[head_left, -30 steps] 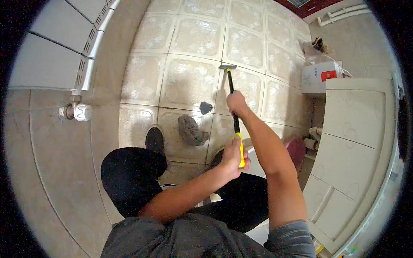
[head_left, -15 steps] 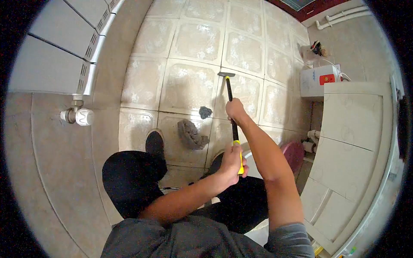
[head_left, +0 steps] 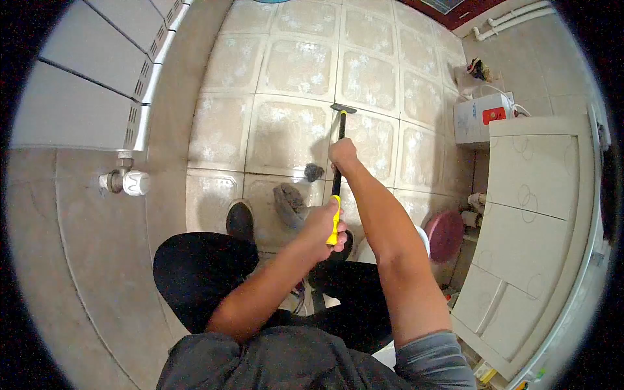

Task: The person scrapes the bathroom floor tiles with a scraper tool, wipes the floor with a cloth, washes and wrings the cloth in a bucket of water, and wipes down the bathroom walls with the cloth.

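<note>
The left hand [head_left: 318, 229] is curled tight, its fingers [head_left: 342, 235] wrapped inward and its thumb [head_left: 331, 203] lying ahead of them, while the left forearm [head_left: 268, 281] slants back and leftward from those fingers. Farther forward of the left fingers, the right hand [head_left: 343, 155] is closed like a fist, the right arm [head_left: 380, 224] extended behind it, only slightly bent.

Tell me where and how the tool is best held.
Probably by the yellow handle, from the near side, left hand around it, right hand on the black shaft: the tool is long and thin, its crosswise head at the far end.
</note>
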Available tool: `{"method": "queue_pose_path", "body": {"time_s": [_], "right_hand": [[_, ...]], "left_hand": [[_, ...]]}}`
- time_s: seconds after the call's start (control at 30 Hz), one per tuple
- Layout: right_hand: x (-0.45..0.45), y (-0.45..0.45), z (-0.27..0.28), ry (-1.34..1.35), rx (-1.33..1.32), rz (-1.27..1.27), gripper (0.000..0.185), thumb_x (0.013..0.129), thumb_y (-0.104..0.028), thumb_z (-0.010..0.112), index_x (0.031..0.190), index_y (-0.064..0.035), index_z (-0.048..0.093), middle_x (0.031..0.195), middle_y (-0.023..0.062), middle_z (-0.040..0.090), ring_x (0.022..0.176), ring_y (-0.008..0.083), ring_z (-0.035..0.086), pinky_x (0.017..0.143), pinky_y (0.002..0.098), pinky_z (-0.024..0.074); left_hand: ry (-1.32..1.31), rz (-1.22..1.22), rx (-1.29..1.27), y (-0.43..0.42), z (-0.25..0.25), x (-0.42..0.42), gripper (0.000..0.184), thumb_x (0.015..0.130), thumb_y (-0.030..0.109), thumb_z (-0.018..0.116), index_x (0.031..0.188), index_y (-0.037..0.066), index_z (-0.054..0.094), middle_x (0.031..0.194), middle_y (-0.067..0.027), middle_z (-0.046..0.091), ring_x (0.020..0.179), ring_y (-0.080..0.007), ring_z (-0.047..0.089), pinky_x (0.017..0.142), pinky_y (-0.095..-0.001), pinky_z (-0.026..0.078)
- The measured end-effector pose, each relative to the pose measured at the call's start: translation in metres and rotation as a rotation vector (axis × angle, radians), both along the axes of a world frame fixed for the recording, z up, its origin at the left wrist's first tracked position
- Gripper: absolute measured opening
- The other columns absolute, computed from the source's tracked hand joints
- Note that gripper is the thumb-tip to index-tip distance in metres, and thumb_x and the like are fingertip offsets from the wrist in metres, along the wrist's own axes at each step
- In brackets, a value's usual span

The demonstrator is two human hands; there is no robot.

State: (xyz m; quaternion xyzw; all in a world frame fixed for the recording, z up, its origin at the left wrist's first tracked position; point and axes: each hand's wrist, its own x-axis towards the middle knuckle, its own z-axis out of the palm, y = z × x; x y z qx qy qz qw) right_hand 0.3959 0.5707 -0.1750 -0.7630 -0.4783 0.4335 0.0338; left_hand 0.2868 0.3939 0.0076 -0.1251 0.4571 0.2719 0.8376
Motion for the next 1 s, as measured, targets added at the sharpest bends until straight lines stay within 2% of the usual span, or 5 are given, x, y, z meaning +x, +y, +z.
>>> {"method": "queue_pose_path", "body": {"time_s": [0.17,0.4,0.6,0.67,1.0], "right_hand": [[-0.005,-0.014,0.000,-0.086,0.205,0.257,0.019,0.085,-0.005,0.053,0.073,0.0094,0.058,0.060,0.0199,0.059,0.045,0.0291,0.060,0.041,0.0425,0.0479],[0.007,-0.013,-0.010,-0.117,0.100,0.090,0.021,0.086,-0.005,0.052,0.073,0.0096,0.058,0.060,0.0218,0.061,0.045,0.0313,0.062,0.042,0.0426,0.0513],[0.000,-0.030,0.051,-0.189,0.084,0.352,0.026,0.085,-0.017,0.057,0.092,0.0082,0.061,0.095,0.0312,0.066,0.097,0.0450,0.066,0.083,0.0479,0.0534],[0.011,-0.042,0.007,-0.172,0.123,0.169,0.024,0.084,-0.011,0.055,0.090,0.0124,0.056,0.082,0.0315,0.066,0.064,0.0395,0.069,0.059,0.0447,0.0569],[0.012,-0.034,0.041,-0.176,0.086,0.322,0.025,0.082,-0.007,0.054,0.094,0.0152,0.056,0.079,0.0334,0.066,0.067,0.0427,0.069,0.065,0.0442,0.0576]], "left_hand": [[-0.026,-0.013,0.031,-0.011,0.005,-0.009,0.036,0.101,0.049,0.041,0.098,0.014,0.045,0.064,-0.0018,0.044,0.047,-0.0174,0.042,0.039,-0.0326,0.032],[-0.029,-0.010,-0.039,-0.012,0.015,0.006,0.035,0.101,0.050,0.041,0.101,0.015,0.044,0.065,-0.0014,0.045,0.046,-0.0181,0.041,0.041,-0.0325,0.031],[0.065,-0.006,0.025,-0.018,-0.005,0.019,0.037,0.102,0.050,0.037,0.100,0.014,0.043,0.062,-0.0028,0.043,0.040,-0.0201,0.042,0.035,-0.0351,0.032],[0.034,-0.012,0.021,-0.037,0.003,0.024,0.036,0.103,0.049,0.037,0.100,0.014,0.042,0.062,-0.0028,0.043,0.039,-0.0201,0.042,0.035,-0.0349,0.032],[0.038,0.027,0.013,-0.034,0.001,0.040,0.034,0.104,0.046,0.034,0.103,0.012,0.041,0.063,-0.0049,0.043,0.038,-0.0216,0.042,0.032,-0.0360,0.033]]}}
